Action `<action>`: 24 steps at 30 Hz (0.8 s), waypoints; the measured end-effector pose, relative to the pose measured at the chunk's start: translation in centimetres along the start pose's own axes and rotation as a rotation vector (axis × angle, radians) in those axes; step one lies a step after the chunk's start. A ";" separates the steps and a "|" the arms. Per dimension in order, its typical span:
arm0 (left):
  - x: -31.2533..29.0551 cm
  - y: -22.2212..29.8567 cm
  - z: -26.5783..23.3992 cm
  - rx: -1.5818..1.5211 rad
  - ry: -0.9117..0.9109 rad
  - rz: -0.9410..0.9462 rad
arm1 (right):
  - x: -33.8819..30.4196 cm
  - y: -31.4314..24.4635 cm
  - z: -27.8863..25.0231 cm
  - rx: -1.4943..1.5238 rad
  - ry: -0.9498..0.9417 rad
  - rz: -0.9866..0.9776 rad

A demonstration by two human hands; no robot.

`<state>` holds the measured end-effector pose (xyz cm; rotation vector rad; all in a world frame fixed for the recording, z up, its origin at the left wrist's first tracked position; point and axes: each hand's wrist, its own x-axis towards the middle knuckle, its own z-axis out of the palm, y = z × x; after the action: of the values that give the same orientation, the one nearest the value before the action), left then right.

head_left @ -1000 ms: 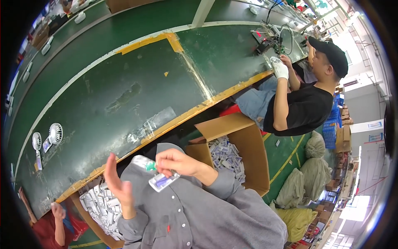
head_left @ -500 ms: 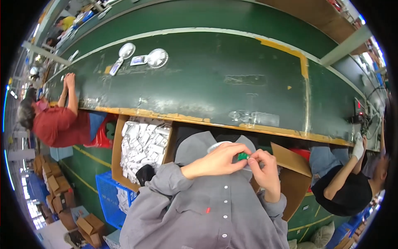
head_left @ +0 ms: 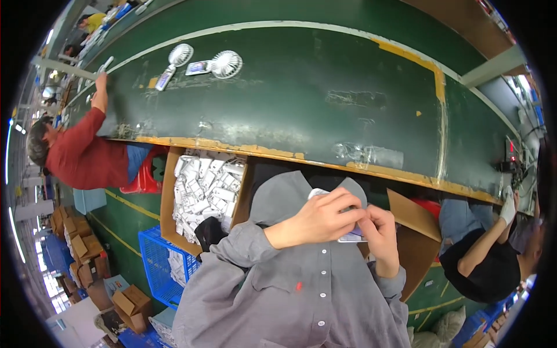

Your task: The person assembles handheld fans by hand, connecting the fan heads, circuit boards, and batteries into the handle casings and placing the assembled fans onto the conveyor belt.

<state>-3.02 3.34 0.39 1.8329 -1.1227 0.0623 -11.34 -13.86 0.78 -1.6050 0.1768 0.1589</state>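
In front of my lap, my left hand (head_left: 329,217) is closed, its fingers bent over a white object with a purple-blue panel (head_left: 352,236). Another white edge of that object shows beyond the knuckles; most of it is covered, so its kind is unclear. My right hand (head_left: 380,233) meets the left fingertips with thumb and forefinger pinched together. Whatever lies in that pinch is hidden. Past the table's near edge, two white handheld fans (head_left: 226,64) (head_left: 181,55) lie on the green tabletop (head_left: 278,104).
An open carton (head_left: 168,206) full of white plastic parts (head_left: 206,188) stands left of my lap, a blue crate (head_left: 152,272) beside it. Another carton (head_left: 415,217) is at my right. A person in red (head_left: 81,151) sits left, one in black (head_left: 484,264) right.
The small green piece between my fingertips is now out of sight, and the purple-blue panel has come into view under my left hand. The person in red has stretched an arm farther across the table.
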 end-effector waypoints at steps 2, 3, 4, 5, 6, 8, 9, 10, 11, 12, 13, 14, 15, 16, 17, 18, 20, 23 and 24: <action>0.0 0.2 0.3 -0.053 0.086 0.041 | -0.5 -0.5 -0.1 0.222 -0.069 0.092; -0.1 0.2 0.8 -0.139 0.126 0.042 | -0.9 -0.5 -0.5 0.327 -0.114 0.156; -0.1 0.3 1.0 -0.309 0.153 0.005 | -1.2 0.2 -0.8 0.441 -0.179 0.140; 0.0 0.4 1.1 -0.404 0.120 -0.043 | -1.3 -0.1 -1.1 0.458 -0.196 0.138; 0.0 0.5 1.0 -0.495 0.084 -0.089 | -1.4 -0.3 -1.2 0.476 -0.214 0.133; 0.2 1.1 1.3 -0.535 0.050 -0.118 | -2.0 0.4 -1.5 0.498 -0.218 0.096; 0.3 1.1 1.6 -0.479 0.047 -0.072 | -2.2 0.3 -1.8 0.477 -0.232 0.089; 0.4 1.3 1.9 -0.422 0.046 -0.026 | -2.6 0.9 -2.2 0.488 -0.215 0.104; 0.5 1.7 2.0 -0.432 0.041 -0.028 | -3.1 0.8 -2.3 0.489 -0.205 0.110; 0.7 2.1 2.1 -0.294 0.031 0.016 | -3.6 0.7 -2.4 0.284 -0.119 0.062; 0.7 2.4 2.2 -0.153 0.022 0.059 | -4.1 0.5 -2.3 0.079 -0.035 0.015; 0.4 2.5 2.8 -0.131 0.027 0.079 | -4.4 -0.1 -2.0 -0.193 0.069 -0.164; 0.2 2.4 3.0 -0.131 0.027 0.080 | -4.8 -0.6 -2.2 -0.225 0.050 -0.176; 0.2 2.4 3.1 -0.132 0.034 0.109 | -5.2 -0.7 -2.5 -0.256 0.030 -0.189; 0.1 2.5 3.2 -0.140 0.039 0.137 | -5.8 -0.5 -2.8 -0.141 -0.016 -0.192; 1.4 1.1 1.7 -0.069 0.106 0.132 | -7.0 -0.4 -3.3 0.192 -0.030 -0.150; 2.2 -1.7 -1.1 -0.248 0.241 -0.239 | -9.5 -0.1 -3.6 0.646 0.091 -0.060; 1.9 -2.4 -3.8 -0.889 0.337 -0.388 | -13.3 7.3 -8.0 0.589 0.246 0.207; 2.0 -2.9 -4.3 -1.057 0.327 -0.318 | -14.6 10.5 -9.8 0.493 0.312 0.361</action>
<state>1.94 5.53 1.70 0.9618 -0.4463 -0.3449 -27.90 -23.83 -5.97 -1.0862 0.6956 0.1287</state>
